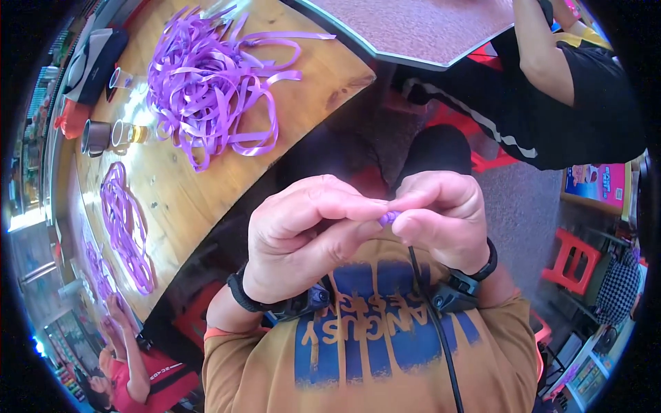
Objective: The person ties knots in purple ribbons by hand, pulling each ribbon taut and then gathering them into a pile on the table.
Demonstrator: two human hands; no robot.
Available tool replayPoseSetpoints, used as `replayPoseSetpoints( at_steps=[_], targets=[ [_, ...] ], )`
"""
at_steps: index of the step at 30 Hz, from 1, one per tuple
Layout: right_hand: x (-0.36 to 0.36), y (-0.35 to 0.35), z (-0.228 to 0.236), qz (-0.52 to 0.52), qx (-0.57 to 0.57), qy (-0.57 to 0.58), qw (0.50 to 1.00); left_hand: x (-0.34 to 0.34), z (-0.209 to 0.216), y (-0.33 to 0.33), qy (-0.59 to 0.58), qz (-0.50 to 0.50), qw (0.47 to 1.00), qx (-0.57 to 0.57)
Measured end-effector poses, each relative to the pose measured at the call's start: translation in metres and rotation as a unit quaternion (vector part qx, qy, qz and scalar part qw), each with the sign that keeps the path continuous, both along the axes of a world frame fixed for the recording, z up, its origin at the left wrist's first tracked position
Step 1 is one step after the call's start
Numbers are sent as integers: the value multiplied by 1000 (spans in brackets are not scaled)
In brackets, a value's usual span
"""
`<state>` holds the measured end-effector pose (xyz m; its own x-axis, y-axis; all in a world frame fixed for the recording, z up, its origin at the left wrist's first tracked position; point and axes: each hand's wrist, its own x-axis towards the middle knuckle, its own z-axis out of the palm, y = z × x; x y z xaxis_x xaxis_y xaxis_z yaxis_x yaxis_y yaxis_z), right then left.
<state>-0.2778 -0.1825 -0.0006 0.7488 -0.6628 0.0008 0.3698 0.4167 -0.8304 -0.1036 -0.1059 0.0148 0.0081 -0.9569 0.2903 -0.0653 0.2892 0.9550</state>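
Between the fingertips of both my hands, in front of my chest, sits a small bit of purple ribbon (388,218). My left hand (310,224) pinches it from one side with thumb and forefinger. From the other side my right hand (444,217) pinches it too, its thumb close to the left one. Most of the piece is hidden by the fingers, so its shape is hard to make out. A big tangled heap of purple ribbons (206,89) lies on the wooden table (313,89) ahead to the left.
Nearer on the table lies a looped bundle of purple ribbon (127,227). Glass cups (127,132) and a dark mug (95,136) stand at its far-left side. A person in red (151,378) handles ribbon at lower left; another in black (592,96) sits at right. Red stools (573,261) stand around.
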Motion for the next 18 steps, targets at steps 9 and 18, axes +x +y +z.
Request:
replayPoseSetpoints(
  at_steps=[9,18],
  targets=[
    [1,3,7,-7,52,37,998,-9,1,4,97,38,992,75],
    [-1,2,7,12,28,61,998,-7,8,6,-99,41,994,18]
  ],
)
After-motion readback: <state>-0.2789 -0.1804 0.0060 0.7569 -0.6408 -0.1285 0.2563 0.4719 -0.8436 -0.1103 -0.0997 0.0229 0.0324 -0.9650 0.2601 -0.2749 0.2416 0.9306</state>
